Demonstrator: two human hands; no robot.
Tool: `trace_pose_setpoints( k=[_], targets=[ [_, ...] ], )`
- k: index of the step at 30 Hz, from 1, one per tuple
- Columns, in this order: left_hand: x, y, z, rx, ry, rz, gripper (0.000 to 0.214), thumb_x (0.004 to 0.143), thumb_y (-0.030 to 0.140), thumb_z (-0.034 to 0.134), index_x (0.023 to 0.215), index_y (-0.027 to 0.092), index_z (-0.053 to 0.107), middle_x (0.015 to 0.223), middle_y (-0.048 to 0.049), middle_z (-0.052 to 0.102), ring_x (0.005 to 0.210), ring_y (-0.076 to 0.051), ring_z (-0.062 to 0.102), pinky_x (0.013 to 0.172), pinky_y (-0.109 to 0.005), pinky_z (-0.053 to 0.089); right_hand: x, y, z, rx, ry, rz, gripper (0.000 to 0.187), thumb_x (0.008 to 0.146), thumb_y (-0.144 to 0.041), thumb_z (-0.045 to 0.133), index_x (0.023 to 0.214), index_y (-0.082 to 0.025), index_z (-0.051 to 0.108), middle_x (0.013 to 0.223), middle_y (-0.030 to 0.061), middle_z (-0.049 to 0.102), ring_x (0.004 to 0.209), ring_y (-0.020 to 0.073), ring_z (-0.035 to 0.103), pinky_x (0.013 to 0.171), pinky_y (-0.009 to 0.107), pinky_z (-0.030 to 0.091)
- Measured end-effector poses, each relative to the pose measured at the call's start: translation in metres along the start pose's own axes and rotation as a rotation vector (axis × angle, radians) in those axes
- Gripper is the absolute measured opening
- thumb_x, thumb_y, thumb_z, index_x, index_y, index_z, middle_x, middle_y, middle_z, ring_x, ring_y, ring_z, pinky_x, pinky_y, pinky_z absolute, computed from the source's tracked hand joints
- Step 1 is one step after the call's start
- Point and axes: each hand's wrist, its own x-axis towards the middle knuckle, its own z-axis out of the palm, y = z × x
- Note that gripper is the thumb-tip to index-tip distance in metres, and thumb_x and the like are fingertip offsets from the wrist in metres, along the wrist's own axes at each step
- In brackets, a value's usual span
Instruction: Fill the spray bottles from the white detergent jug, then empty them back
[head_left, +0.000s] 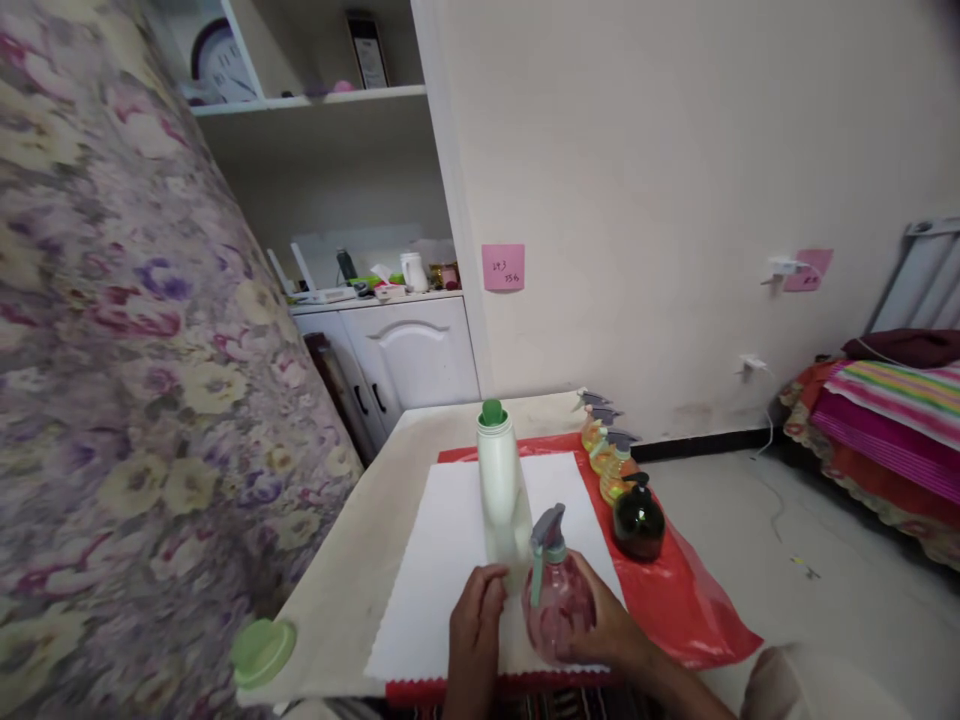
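My right hand [604, 625] is wrapped round a pink see-through spray bottle [555, 615] with a grey trigger head, near the table's front edge. My left hand [476, 620] is beside it, with fingers curled; what they hold, if anything, is hidden. Just beyond my left fingers is a tall pale green bottle [498, 480], with something green in its open mouth. I cannot tell whether my left hand touches it. A white sheet [427, 560] lies under these things, over a red plastic sheet [682, 620].
Along the right edge stand several yellowish spray bottles [615, 475] and a dark pump bottle [639, 525]. A light green lid or shallow cup [262, 652] is at the table's front left corner. A floral curtain [150, 400] hangs at left; a wall [637, 200] rises behind.
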Motion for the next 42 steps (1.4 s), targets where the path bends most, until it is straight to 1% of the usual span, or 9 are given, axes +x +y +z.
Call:
trace_pose_setpoints(
  k=[2, 4, 8, 14, 19, 27, 33, 38, 42],
  targets=[
    [-0.002, 0.015, 0.007, -0.087, -0.056, 0.051, 0.045, 0.087, 0.052, 0.046, 0.112, 0.019, 0.065, 0.114, -0.0099, 0.066, 0.108, -0.025, 0.059, 0.098, -0.036, 0.045, -0.004, 0.002, 0.005, 0.039, -0.048, 0.023, 0.075, 0.055, -0.022, 0.076, 0.124, -0.024, 0.047, 0.119, 0.0070, 0.063, 0.109, 0.0286, 0.061, 0.091, 0.040, 0.049],
    [-0.003, 0.026, 0.011, -0.180, -0.179, 0.015, 0.049, 0.088, 0.051, 0.047, 0.123, 0.019, 0.061, 0.129, -0.0110, 0.061, 0.121, -0.026, 0.053, 0.107, -0.039, 0.038, -0.010, -0.001, 0.007, 0.117, -0.164, 0.065, 0.083, 0.049, -0.023, 0.080, 0.125, -0.025, 0.048, 0.121, 0.0060, 0.062, 0.114, 0.0304, 0.058, 0.094, 0.041, 0.047],
    [-0.006, 0.042, 0.007, -0.347, -0.410, -0.187, 0.049, 0.087, 0.051, 0.051, 0.125, 0.021, 0.060, 0.124, -0.0115, 0.064, 0.113, -0.027, 0.059, 0.101, -0.041, 0.043, -0.018, -0.018, 0.007, 0.166, -0.283, 0.111, 0.094, 0.046, -0.032, 0.086, 0.132, -0.030, 0.048, 0.123, 0.0056, 0.062, 0.118, 0.0320, 0.056, 0.099, 0.044, 0.044],
    [-0.007, 0.059, 0.002, -0.562, -0.614, -0.223, 0.050, 0.077, 0.053, 0.066, 0.115, 0.021, 0.063, 0.107, -0.0118, 0.069, 0.102, -0.029, 0.064, 0.086, -0.040, 0.050, -0.017, -0.032, 0.003, 0.086, -0.367, 0.148, 0.074, 0.058, -0.056, 0.079, 0.124, -0.030, 0.058, 0.111, 0.0039, 0.065, 0.117, 0.0329, 0.056, 0.097, 0.045, 0.046],
    [-0.012, 0.063, 0.015, -0.707, -0.479, -0.240, 0.044, 0.072, 0.053, 0.070, 0.097, 0.017, 0.065, 0.085, -0.0084, 0.068, 0.076, -0.022, 0.064, 0.066, -0.031, 0.048, -0.018, -0.034, -0.002, 0.065, -0.348, 0.158, 0.088, 0.056, -0.056, 0.082, 0.134, -0.030, 0.049, 0.117, 0.0051, 0.064, 0.122, 0.0339, 0.051, 0.097, 0.047, 0.046],
    [-0.012, 0.049, 0.032, -0.621, -0.210, -0.237, 0.043, 0.067, 0.039, 0.079, 0.103, 0.020, 0.066, 0.086, -0.0049, 0.071, 0.078, -0.022, 0.065, 0.076, -0.034, 0.050, -0.014, -0.020, -0.002, 0.298, -0.397, 0.162, 0.103, 0.047, -0.033, 0.090, 0.138, -0.029, 0.042, 0.122, 0.0077, 0.061, 0.111, 0.0308, 0.060, 0.089, 0.041, 0.050],
    [-0.016, 0.049, 0.019, -0.710, -0.326, -0.199, 0.050, 0.073, 0.045, 0.072, 0.114, 0.018, 0.067, 0.110, -0.0127, 0.071, 0.102, -0.031, 0.064, 0.092, -0.043, 0.047, -0.016, -0.032, -0.002, 0.462, -0.425, 0.131, 0.107, 0.042, -0.020, 0.092, 0.137, -0.026, 0.045, 0.127, 0.0085, 0.059, 0.115, 0.0321, 0.056, 0.096, 0.043, 0.045],
    [-0.014, 0.054, 0.024, -0.700, -0.295, -0.155, 0.046, 0.069, 0.039, 0.077, 0.109, 0.018, 0.069, 0.109, -0.0121, 0.072, 0.105, -0.031, 0.064, 0.093, -0.040, 0.047, -0.018, -0.035, -0.003, 0.395, -0.413, 0.158, 0.098, 0.043, -0.010, 0.088, 0.133, -0.025, 0.051, 0.128, 0.0076, 0.059, 0.118, 0.0325, 0.055, 0.095, 0.041, 0.047],
    [-0.013, 0.048, 0.029, -0.712, -0.250, -0.133, 0.052, 0.060, 0.036, 0.084, 0.106, 0.020, 0.068, 0.106, -0.0106, 0.073, 0.101, -0.031, 0.065, 0.085, -0.037, 0.051, -0.018, -0.019, -0.006, 0.406, -0.381, 0.199, 0.108, 0.039, -0.005, 0.086, 0.138, -0.026, 0.046, 0.132, 0.0090, 0.058, 0.121, 0.0335, 0.054, 0.099, 0.044, 0.045]
  ],
)
